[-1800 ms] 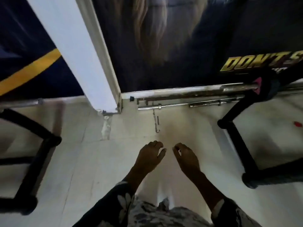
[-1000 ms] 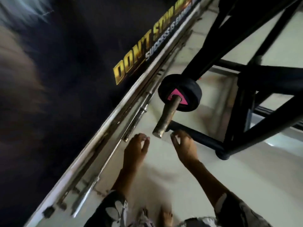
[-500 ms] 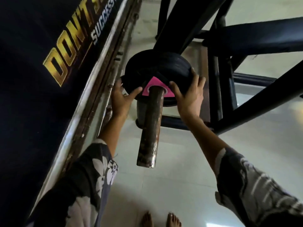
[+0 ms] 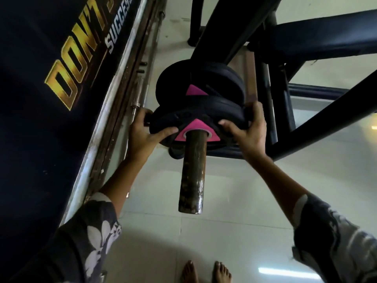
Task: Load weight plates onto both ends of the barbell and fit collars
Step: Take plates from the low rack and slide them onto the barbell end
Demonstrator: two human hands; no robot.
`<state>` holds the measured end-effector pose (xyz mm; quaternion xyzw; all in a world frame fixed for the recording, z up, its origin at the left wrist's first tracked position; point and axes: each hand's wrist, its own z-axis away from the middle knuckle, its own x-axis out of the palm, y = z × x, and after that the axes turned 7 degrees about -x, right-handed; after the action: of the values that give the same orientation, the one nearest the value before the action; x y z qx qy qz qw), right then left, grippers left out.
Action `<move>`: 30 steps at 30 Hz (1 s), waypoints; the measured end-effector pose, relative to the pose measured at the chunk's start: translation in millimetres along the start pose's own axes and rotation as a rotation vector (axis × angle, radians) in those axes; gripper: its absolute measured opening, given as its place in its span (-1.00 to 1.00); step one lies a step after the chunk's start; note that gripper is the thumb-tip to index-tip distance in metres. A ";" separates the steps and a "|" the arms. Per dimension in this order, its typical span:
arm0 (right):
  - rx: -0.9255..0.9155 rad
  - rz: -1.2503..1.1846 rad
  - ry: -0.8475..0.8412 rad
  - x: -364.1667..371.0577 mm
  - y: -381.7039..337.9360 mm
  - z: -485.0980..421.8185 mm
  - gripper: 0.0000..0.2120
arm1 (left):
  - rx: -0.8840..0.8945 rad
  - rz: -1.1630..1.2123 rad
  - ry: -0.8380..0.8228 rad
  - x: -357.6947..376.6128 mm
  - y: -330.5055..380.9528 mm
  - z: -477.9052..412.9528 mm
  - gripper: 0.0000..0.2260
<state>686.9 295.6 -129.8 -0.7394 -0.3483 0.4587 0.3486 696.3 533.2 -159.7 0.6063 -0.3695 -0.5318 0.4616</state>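
Gripping the black weight plate [image 4: 200, 113] by its rim with both hands: left hand [image 4: 142, 133] on the left edge with the thumb across the face, right hand [image 4: 247, 129] on the right edge with the fingers curled behind. Threaded onto the rusty barbell sleeve [image 4: 192, 170], pink triangle label [image 4: 181, 136] round the hole. Just behind, a second plate [image 4: 175, 82] on the same sleeve. Black rack frame [image 4: 326, 123] beyond, gold-lettered banner [image 4: 77, 64] at left, bare feet [image 4: 206, 271] on the pale floor [image 4: 234, 231].

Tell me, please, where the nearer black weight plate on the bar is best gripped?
Grip the nearer plate by its rim, opposite sides, left hand and right hand, from the free end of the bar, which fills its centre.
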 end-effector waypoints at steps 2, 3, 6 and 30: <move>0.043 -0.139 -0.087 -0.7 0.0 -5.9 -0.53 | 0.023 0.011 -0.064 2.5 11.2 -2.8 -0.38; 0.052 -0.169 -0.094 0.6 -1.0 -8.1 -0.55 | 0.032 0.022 -0.064 6.8 18.0 -5.5 -0.36; 0.047 -0.197 -0.024 4.2 -3.3 -4.7 -0.62 | 0.109 0.083 0.036 19.6 28.6 -5.6 -0.43; 0.148 -0.307 -0.110 -180.1 -116.0 292.3 -0.58 | 0.071 0.001 0.183 -34.2 104.1 370.6 -0.45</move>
<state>334.4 262.2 -52.7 -0.6237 -0.4409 0.4644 0.4484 329.8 472.2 -53.1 0.6682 -0.3447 -0.4605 0.4717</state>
